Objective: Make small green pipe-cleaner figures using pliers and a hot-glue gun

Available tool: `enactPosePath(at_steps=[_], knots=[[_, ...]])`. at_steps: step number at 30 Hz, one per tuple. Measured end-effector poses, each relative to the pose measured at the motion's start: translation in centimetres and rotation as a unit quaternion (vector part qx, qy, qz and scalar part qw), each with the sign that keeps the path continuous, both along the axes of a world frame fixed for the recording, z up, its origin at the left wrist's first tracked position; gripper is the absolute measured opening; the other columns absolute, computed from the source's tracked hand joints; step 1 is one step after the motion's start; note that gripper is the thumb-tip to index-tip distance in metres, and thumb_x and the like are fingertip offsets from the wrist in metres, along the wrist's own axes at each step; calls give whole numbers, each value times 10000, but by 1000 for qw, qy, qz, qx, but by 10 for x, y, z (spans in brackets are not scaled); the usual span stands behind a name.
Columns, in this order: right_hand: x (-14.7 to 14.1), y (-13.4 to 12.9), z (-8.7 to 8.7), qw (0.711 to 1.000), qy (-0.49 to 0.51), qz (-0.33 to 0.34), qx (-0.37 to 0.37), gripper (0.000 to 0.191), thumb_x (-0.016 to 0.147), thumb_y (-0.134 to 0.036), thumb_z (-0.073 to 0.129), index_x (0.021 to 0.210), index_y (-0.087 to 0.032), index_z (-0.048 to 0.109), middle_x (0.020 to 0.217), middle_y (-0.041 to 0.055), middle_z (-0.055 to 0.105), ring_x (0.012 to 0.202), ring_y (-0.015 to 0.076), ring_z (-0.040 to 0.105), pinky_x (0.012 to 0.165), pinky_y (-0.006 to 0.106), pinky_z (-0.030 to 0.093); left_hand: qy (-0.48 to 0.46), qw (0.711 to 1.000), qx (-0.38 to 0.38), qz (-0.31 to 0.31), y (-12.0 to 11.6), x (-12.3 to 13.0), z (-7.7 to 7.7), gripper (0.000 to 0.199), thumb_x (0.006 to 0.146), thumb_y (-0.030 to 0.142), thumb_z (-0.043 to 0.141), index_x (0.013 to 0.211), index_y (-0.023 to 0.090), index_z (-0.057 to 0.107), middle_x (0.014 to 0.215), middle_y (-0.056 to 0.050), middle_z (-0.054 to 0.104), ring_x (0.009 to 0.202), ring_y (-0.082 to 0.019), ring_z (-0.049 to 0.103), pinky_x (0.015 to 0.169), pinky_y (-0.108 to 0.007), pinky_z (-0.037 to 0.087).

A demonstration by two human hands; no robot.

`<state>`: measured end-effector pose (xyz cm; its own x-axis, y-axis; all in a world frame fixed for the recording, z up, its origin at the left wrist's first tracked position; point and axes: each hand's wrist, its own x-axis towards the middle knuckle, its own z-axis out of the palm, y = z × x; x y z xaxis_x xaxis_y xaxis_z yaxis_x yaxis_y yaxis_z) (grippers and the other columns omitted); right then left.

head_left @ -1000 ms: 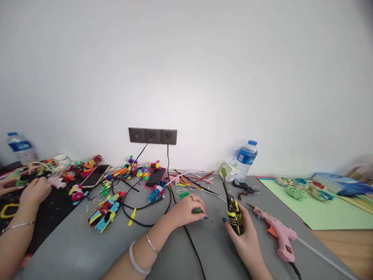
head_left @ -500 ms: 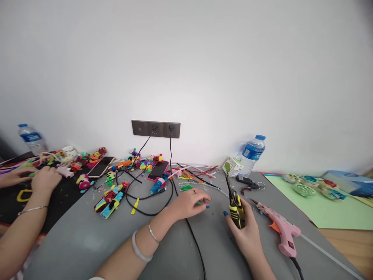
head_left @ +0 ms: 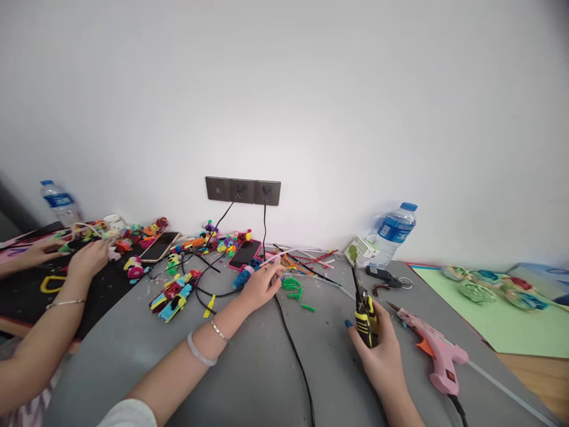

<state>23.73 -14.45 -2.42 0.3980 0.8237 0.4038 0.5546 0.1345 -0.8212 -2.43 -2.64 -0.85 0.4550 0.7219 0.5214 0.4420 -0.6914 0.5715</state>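
My left hand (head_left: pixel 263 283) is over the near edge of a pile of coloured pipe cleaners (head_left: pixel 306 261), its fingers bent together beside a pink one (head_left: pixel 278 258). What is between the fingertips is too small to make out. Just right of this hand, short green pieces (head_left: pixel 292 286) lie on the grey table (head_left: pixel 249 367). Black-and-yellow pliers (head_left: pixel 365 317) are held upright in my right hand (head_left: pixel 377 338), jaws pointing up and away. Blue and pink fuzzy figures (head_left: pixel 244 276) lie left of my left hand.
A pink glue gun (head_left: pixel 438 350) lies right of the pliers. Black cables (head_left: pixel 291 344) cross the middle. Keys (head_left: pixel 386 277), a small box (head_left: pixel 359 251) and a water bottle (head_left: pixel 393 234) stand behind. Phones and fuzzy figures lie left, near another person's hands (head_left: pixel 89 261). Green paper (head_left: pixel 498 320) lies right.
My left hand has moved left and away from me, uncovering the green pieces. My right hand still holds the pliers. The whole view has shifted slightly.
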Motion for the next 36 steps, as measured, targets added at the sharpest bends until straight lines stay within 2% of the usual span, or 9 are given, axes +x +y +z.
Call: enactPosePath(at_steps=[4,9,11,15,20,27,31,36], knots=[[1,0,-3,1000,12,-2,-9,618,730,-488,631,1267,-203,514,1106,93,632,941,275,632,875,419,495,93,994,61,-23,-5,-20,-4,280,871,170,544,1149,194,520,859,-32,641,882,-198,611,808,-307,492],[1,0,-2,1000,10,4,-4,608,739,-478,631,1267,-203,508,1125,98,630,961,272,635,888,416,496,185,980,64,-20,-9,-20,-4,325,855,94,525,1164,194,506,916,-41,639,871,-194,618,779,-309,512],[0,-1,0,1000,4,6,2,591,748,-467,625,1265,-205,507,1141,99,629,976,269,635,892,410,497,190,980,60,-21,-10,-18,-2,356,839,59,510,1169,194,503,975,-53,642,913,-198,620,811,-320,520],[-1,-1,2,1000,-7,6,8,574,755,-450,614,1263,-207,507,1161,102,625,999,271,630,898,410,498,200,976,78,-28,-13,-21,3,480,825,3,461,1266,190,466,1200,-102,601,1118,-229,578,951,-370,500],[-1,-1,2,1000,-10,7,7,585,753,-435,621,1277,-206,496,1170,103,622,1041,282,620,933,426,484,228,970,82,-33,-19,-30,5,507,860,27,445,1335,205,439,1251,-120,571,1165,-258,548,1012,-442,470],[-1,-2,1,1000,1,11,6,587,756,-418,633,1289,-217,493,1177,96,622,1029,274,622,924,425,488,261,963,63,-1,-28,-42,10,601,796,-80,348,1268,240,537,1259,-102,545,1079,-230,561,951,-414,495],[-1,-2,2,1000,-2,8,10,582,754,-414,636,1282,-215,495,1163,95,621,1013,270,623,915,425,492,279,958,63,21,-29,-57,10,661,754,-110,338,1248,265,567,1281,-84,548,1138,-228,543,976,-410,472],[-1,-2,2,1000,-3,10,8,581,754,-406,635,1286,-221,491,1139,87,624,975,259,626,894,422,496,326,936,24,129,-33,-77,13,614,774,-107,316,1173,250,615,1238,-82,596,1113,-239,577,904,-403,462]])
